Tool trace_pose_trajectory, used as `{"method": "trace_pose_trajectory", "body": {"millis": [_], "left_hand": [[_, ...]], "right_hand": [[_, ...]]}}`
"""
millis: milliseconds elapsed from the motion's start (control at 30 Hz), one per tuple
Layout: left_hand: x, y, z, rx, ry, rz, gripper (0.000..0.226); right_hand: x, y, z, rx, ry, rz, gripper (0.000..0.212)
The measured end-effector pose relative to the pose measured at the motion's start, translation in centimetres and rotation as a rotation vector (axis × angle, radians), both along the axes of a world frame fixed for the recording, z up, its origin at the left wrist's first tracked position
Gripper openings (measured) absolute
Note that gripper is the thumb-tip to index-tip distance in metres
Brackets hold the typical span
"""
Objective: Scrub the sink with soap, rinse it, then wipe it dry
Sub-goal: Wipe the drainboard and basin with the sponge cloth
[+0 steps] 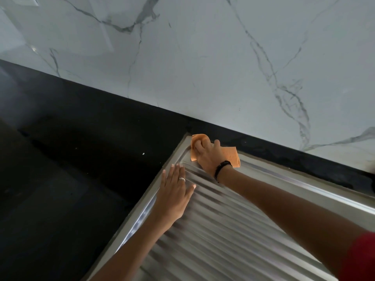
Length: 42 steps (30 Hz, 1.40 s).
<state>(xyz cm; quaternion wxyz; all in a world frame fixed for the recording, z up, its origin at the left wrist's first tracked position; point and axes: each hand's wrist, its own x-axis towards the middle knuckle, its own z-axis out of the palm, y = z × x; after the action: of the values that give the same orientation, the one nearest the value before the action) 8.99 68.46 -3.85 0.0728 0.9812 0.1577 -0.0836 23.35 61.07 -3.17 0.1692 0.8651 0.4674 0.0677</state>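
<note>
1. Marble-veined wall [203,57] fills the upper frame; black countertop [71,149] runs below it and to the left. Neither is part of the work, but the cloth is working right at the seam beside the counter.
2. Sink [253,230]: only its ribbed steel drainboard is in view, lower right, ribs running away toward the far corner. The basin is out of frame, so its state cannot be told. No suds or standing water can be made out, though the metal is motion-blurred; judged to be the wipe-dry stage.
3. Left hand [175,191]: flat, fingers straight and together, palm resting on the ribs near the left rim, holding nothing. It seems to serve as a brace. Ring on one finger.
4. Right hand [207,154]: fingers curled over the orange cloth [233,156], pressing it into the far left corner of the drainboard, against the raised rim. Dark band on that wrist. The two hands are apart but near.
5. Technique note (judgement): wipe along the ribs, not across, so the cloth gets into each groove; drag moisture toward the basin side.
6. Corners and the rim channel hold water longest: press a fingertip through the cloth there.
7. Refold to a drier face if the cloth streaks.
</note>
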Motion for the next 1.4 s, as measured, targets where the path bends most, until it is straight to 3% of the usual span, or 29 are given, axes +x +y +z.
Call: {"method": "trace_pose_trajectory", "body": {"millis": [233, 333, 433, 633, 800, 933, 1400], "left_hand": [[-0.4, -1.1, 0.4, -0.036, -0.023, 0.000, 0.067], [-0.4, -1.9, 0.3, -0.056, -0.008, -0.015, 0.085], [-0.3, -2.8, 0.0, -0.097, 0.006, -0.037, 0.078], [-0.9, -4.1, 0.3, -0.215, -0.037, -0.053, 0.084], [-1.2, -4.7, 0.3, -0.203, -0.030, -0.032, 0.080], [-0.8, -6.5, 0.3, -0.200, 0.001, -0.033, 0.090], [0.7, -16.7, 0.6, -0.162, 0.041, -0.154, 0.099]], "right_hand": [[-0.8, -1.0, 0.2, 0.071, 0.089, -0.148, 0.049], [-1.0, -2.6, -0.3, 0.091, 0.110, -0.183, 0.051], [-1.1, -4.5, -0.2, 0.083, 0.118, -0.198, 0.051], [-0.5, -5.9, 0.8, 0.049, 0.159, -0.164, 0.049], [-0.3, -4.9, 0.9, 0.021, 0.173, -0.177, 0.050], [-0.6, -5.5, 0.5, 0.067, 0.170, -0.202, 0.046], [-2.2, -20.1, -1.0, 0.199, 0.213, -0.412, 0.048]]}}
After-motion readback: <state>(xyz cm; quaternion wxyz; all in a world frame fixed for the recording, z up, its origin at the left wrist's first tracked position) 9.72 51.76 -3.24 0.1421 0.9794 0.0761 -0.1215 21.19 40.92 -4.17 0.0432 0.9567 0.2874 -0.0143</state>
